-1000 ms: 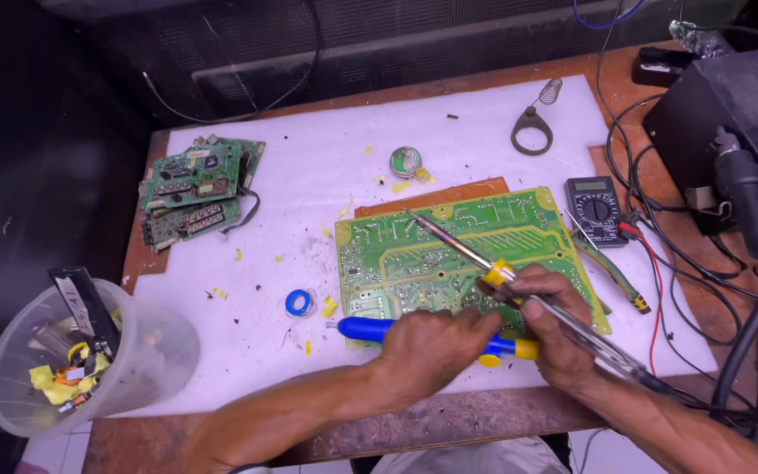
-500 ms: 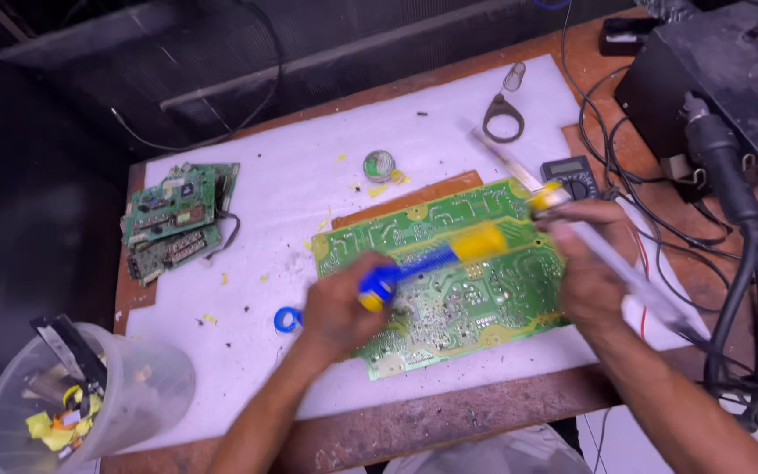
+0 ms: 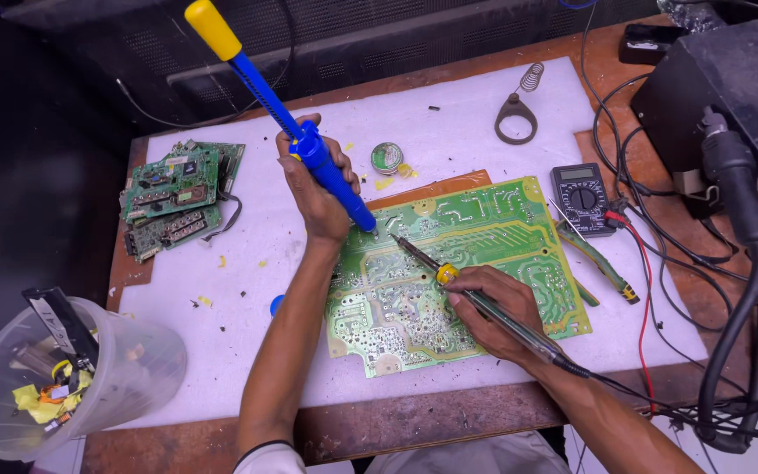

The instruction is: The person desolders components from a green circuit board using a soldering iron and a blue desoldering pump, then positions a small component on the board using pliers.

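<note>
Gripping tools over green board (image 3: 475,263) — left hand (image 3: 318,189) blue pump (image 3: 309,149), right hand (image 3: 493,307) iron (image 3: 484,303)

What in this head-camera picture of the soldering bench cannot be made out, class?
- Blue ring: mostly behind the left forearm.
- Circuit board joints: too small to read.
- Lower small board: partly under the upper one.
- Pump tip contact with the board: unclear.
- Cup contents: jumbled, blurred.

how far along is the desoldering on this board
Already done: two smaller boards lie stacked aside. In hand: left hand sets the blue desoldering pump beside the soldering iron tip, held by the right hand, on the large green board. Left: cannot tell how many joints remain.
</note>
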